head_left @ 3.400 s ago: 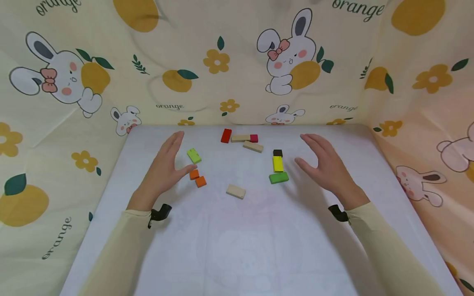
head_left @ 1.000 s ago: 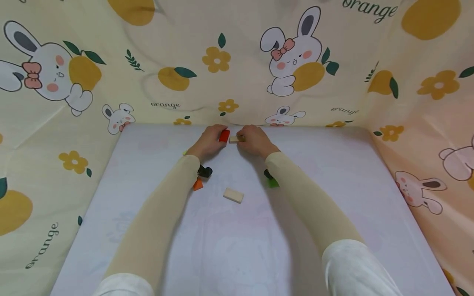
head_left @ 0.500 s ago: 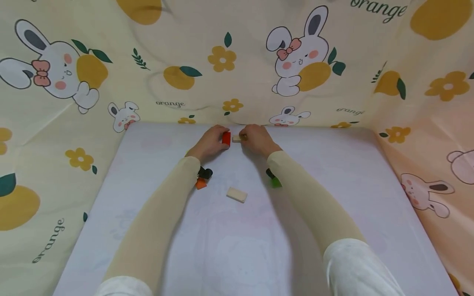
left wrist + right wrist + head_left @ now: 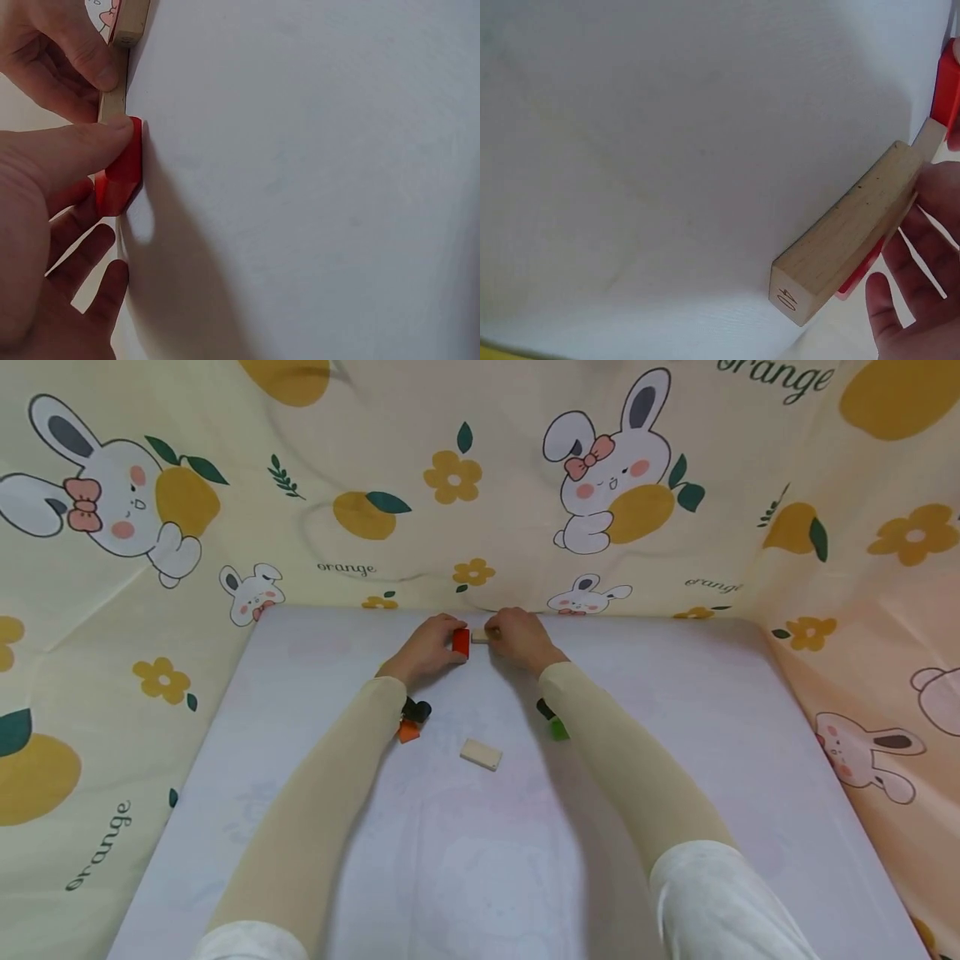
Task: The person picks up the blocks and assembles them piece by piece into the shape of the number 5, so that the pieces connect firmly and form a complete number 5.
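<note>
At the back of the table, my left hand (image 4: 426, 650) pinches a red block (image 4: 461, 644) between thumb and fingers. In the left wrist view the red block (image 4: 124, 169) meets, or nearly meets, the end of a plain wooden block (image 4: 112, 105). My right hand (image 4: 521, 637) grips that wooden block (image 4: 480, 636) and covers much of it in the head view. Beside its fingers, the right wrist view shows another wooden block (image 4: 847, 217) with "40" on its end. Part of a pinkish-red block (image 4: 862, 270) shows behind that one.
Nearer on the white table lies a plain wooden block (image 4: 481, 754). An orange block (image 4: 408, 732) and a green block (image 4: 558, 728) peek out by the forearms, which hide other blocks. A printed cloth wall (image 4: 420, 543) rises directly behind the hands.
From standing apart with spread fingers, both hands have come together at the back and taken hold of the red and wooden blocks. Lately the red block has straightened and shifted slightly right.
</note>
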`<state>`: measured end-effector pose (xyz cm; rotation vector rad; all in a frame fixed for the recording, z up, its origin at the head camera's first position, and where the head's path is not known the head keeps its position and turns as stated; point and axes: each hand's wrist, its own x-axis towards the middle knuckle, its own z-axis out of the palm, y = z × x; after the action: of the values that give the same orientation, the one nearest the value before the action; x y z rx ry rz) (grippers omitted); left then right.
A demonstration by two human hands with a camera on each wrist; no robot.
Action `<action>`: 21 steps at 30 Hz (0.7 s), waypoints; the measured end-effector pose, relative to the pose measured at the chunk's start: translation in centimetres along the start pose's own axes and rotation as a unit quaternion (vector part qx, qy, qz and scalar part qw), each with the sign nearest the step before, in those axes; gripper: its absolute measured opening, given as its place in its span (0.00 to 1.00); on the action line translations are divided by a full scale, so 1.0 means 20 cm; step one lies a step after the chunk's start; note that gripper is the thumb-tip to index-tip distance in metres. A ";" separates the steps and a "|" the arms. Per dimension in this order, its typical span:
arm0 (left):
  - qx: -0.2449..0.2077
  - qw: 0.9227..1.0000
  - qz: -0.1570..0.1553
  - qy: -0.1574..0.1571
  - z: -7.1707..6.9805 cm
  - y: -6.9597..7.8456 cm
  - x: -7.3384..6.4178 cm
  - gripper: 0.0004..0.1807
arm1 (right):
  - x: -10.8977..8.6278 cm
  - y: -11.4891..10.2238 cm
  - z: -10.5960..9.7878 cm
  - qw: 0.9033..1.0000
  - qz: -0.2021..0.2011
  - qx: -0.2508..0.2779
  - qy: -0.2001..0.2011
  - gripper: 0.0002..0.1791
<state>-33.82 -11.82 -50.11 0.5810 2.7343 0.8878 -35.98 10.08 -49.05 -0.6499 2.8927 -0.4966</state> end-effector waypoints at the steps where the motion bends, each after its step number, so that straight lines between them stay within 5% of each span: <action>1: 0.001 1.000 0.002 0.000 0.00 0.00 0.00 0.34 | 0.00 0.00 0.00 1.000 0.001 0.002 -0.001 0.16; 21: -0.001 1.000 0.007 -0.001 0.02 -0.02 0.02 0.34 | 0.01 0.01 0.01 1.000 -0.003 0.027 -0.009 0.16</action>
<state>-34.21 -11.73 -50.65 0.5996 2.7314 0.8930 -36.27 10.09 -49.23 -0.6532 2.8502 -0.5631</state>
